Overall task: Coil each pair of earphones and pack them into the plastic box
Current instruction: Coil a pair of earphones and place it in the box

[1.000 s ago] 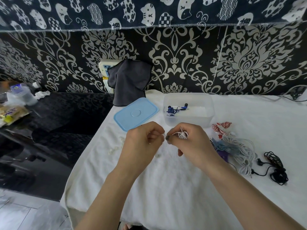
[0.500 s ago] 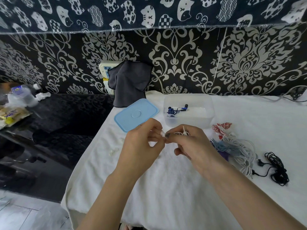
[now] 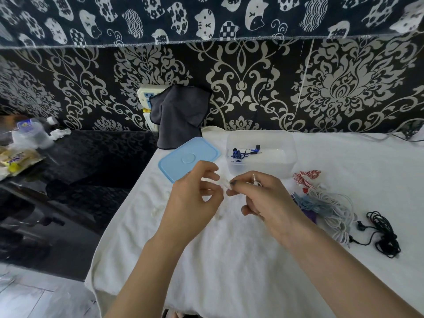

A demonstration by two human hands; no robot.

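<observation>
Right hand (image 3: pixel 263 198) pinches white earphones (image 3: pixel 253 182), plug up; left hand (image 3: pixel 195 198), earlier touching, has loosened and parted slightly.

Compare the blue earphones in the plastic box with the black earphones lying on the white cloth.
The blue earphones lie inside the plastic box; the black earphones lie outside it, on the white cloth at the far right. The blue pair is wound into a small tight bundle with its buds sticking out; the black pair is a loose tangle with a bud and cable trailing left. Both are dark, wired, and untouched by either hand.
</observation>
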